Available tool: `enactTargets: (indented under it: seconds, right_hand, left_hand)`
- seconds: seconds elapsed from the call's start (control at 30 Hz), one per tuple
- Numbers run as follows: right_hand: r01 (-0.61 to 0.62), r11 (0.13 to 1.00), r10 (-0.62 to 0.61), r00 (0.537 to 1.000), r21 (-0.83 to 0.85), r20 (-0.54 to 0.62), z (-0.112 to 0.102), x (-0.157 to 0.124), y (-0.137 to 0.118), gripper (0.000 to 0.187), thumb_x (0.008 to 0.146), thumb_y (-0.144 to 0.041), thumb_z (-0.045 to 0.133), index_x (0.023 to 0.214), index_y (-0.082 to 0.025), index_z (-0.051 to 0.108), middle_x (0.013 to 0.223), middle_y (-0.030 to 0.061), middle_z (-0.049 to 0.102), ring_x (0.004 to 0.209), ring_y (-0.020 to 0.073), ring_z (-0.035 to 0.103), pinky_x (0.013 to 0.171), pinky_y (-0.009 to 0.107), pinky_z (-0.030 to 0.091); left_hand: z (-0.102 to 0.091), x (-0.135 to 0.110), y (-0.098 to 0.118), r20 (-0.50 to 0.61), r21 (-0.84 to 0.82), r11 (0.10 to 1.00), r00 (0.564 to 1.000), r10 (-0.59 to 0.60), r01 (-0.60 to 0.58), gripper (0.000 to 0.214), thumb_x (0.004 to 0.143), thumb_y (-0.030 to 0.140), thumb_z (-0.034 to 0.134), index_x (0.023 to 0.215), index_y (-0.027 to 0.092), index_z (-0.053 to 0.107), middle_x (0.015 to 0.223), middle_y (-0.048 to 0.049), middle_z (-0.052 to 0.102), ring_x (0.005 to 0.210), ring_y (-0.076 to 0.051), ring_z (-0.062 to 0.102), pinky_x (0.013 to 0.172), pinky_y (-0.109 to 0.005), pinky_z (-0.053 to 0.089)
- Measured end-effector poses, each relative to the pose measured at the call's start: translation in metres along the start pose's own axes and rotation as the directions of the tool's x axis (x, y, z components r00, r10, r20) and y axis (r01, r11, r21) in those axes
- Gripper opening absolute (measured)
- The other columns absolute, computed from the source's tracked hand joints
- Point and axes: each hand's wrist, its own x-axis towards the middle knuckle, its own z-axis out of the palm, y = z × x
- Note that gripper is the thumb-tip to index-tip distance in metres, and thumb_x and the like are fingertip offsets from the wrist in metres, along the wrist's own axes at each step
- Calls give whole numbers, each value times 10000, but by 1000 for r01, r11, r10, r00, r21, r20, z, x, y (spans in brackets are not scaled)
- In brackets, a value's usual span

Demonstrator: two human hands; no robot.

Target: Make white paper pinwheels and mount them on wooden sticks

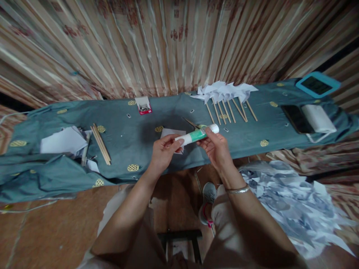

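Observation:
Both my hands hold a white and green glue stick (198, 135) above the cloth-covered table. The fingers of my left hand (165, 150) pinch its left end, while my right hand (217, 148) grips it near the white right end. Beneath the glue stick lies a white piece of paper (167, 132), partly hidden by my left hand. Scissors (190, 122) rest just behind the glue stick, their handles partly covered by it. Farther back to the right, several paper pinwheels (224, 91) on wooden sticks lie in an overlapping row.
Wooden sticks (101, 145) and a stack of paper (64, 140) lie at left. A small box of metal pins (144, 106) stands at the back. On the right are a phone (297, 118), a white device (319, 118) and a blue-framed clock (318, 84). Many paper pieces (291, 201) heap below right.

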Motion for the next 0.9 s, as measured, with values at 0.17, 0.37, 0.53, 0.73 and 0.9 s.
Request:
enactTargets:
  seconds: [0.17,0.37,0.53,0.73,0.9]
  right_hand:
    - [23,997,-21,999,-71,26,0,0,3,389,558,-448,887,761,-191,677,707,-30,697,598,96,638,532,210,561]
    - [9,995,-5,999,-97,38,2,0,8,380,563,-437,892,755,-184,684,690,-38,691,602,91,634,569,214,567]
    - [0,994,4,999,-111,40,4,1,12,378,548,-443,897,721,-178,691,658,-41,688,567,80,622,543,194,564]
    - [-8,994,10,1000,-107,18,10,4,22,399,503,-453,908,704,-185,691,640,-47,684,576,86,619,528,194,564]
    - [-4,989,9,999,-151,33,20,6,32,431,470,-479,906,699,-187,686,650,-54,676,592,87,615,537,196,563]
  left_hand:
    - [-3,-1,-4,14,12,1000,1000,0,-1,292,543,280,887,791,168,779,654,4,707,540,-112,617,579,-245,544]
    - [-8,-1,-12,-4,89,994,998,66,-65,281,561,224,864,833,195,800,697,6,727,599,-124,626,606,-240,529]
    - [-10,-3,-14,-11,136,985,994,110,-108,265,580,223,850,840,206,803,810,-16,759,666,-150,663,655,-263,553]
    - [-17,-3,-7,-7,225,966,991,133,-128,231,586,206,846,813,206,806,801,-27,752,689,-168,672,658,-265,553]
    - [-32,-1,-6,43,338,921,981,191,-194,292,621,259,835,896,167,801,831,-52,757,709,-170,665,651,-259,526]
